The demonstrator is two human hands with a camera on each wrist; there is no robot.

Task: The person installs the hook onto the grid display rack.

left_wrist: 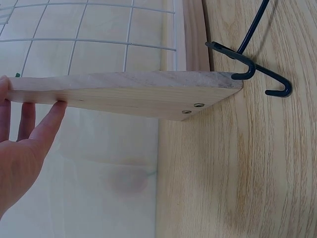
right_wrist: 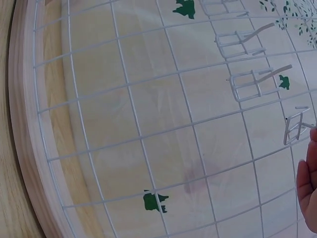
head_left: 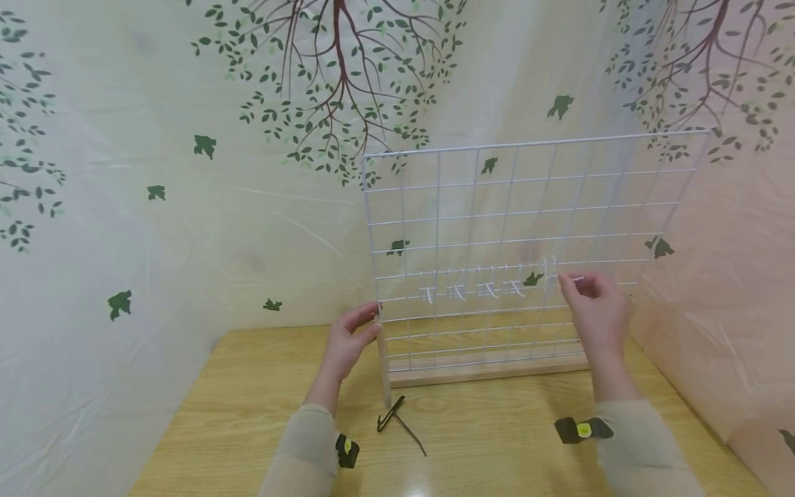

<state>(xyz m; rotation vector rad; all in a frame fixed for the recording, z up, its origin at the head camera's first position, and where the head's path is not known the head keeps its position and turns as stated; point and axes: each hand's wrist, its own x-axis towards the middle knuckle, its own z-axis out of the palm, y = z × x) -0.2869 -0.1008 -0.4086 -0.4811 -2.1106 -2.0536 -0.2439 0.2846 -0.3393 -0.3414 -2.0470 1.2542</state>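
A white wire grid panel stands upright in a wooden frame on the table. My left hand grips the frame's wooden side board, fingers on its outer face. With thumb and fingertips, my right hand pinches a white wire hook against the grid, right of the hooks in the row. Several similar white hooks hang in that row, their prongs pointing out. In the right wrist view, only part of the right hand shows at the right edge.
A black metal hook lies on the wooden table, close to the frame's left foot. Along the grid's bottom runs a wooden base bar. A leaf-printed curtain hangs behind and at both sides.
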